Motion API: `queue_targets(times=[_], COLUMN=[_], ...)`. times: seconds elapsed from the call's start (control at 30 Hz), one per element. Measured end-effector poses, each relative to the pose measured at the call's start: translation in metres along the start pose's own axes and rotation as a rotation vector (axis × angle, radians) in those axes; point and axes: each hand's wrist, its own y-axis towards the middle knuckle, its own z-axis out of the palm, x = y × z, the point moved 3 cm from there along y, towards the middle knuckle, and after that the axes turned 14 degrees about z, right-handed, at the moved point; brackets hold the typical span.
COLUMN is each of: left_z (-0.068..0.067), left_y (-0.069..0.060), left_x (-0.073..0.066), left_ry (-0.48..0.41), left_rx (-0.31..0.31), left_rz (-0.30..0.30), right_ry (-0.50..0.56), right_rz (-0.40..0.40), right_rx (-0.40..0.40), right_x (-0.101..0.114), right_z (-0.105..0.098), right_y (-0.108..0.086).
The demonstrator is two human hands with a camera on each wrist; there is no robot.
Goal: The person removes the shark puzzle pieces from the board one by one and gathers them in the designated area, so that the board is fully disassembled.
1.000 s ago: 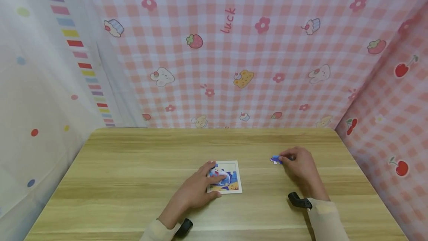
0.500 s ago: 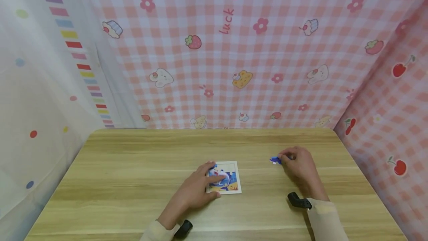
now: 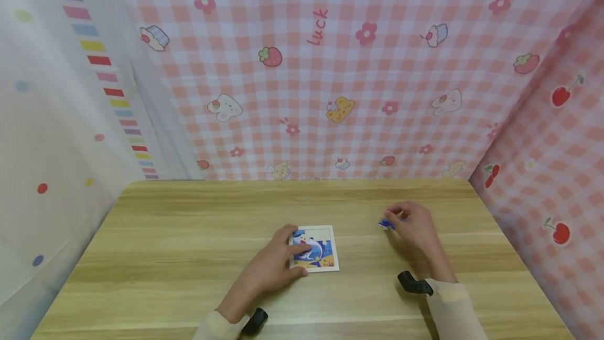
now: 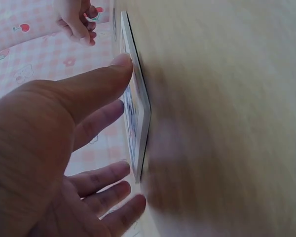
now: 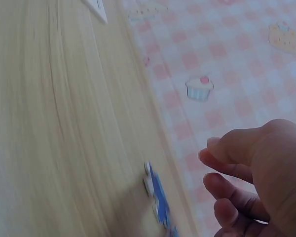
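A small square jigsaw puzzle (image 3: 327,250) in a white frame lies flat on the table in the head view. My left hand (image 3: 273,258) rests on its left side with fingers spread. The index finger lies on the picture, while the thumb touches the frame's near edge. My right hand (image 3: 412,223) hovers at a few loose blue puzzle pieces (image 3: 386,224). In the right wrist view its fingers are curled, thumb against index finger, with nothing visible between them. The pieces (image 5: 160,197) lie on the table apart from those fingertips, blurred and seen nearly edge-on.
The wood-grain table (image 3: 179,235) runs back to a pink checked cloth (image 3: 302,88). A white dotted cloth (image 3: 56,182) hangs at the left, and a cherry-print one (image 3: 557,172) at the right. Black wrist mounts (image 3: 414,283) sit at both cuffs.
My right hand has shifted slightly up and left over the loose pieces, which show less beside its fingers. The left hand keeps its place on the puzzle. The head view has drifted a little.
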Motion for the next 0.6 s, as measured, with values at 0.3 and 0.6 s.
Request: queue_targets(times=[0.3,0.6], left_z=[0.000,-0.004], left_y=[-0.017,-0.021], left_x=[0.005,0.003], left_ry=[0.061,0.057], left_rx=[0.072,0.118], left_rz=[-0.001,0.040], right_ry=[0.050,0.117], right_rz=[-0.053,-0.083], right_rx=[0.068,0.192], right_x=[0.033,0.066], right_z=[0.024,0.056], right_y=[-0.011,-0.023])
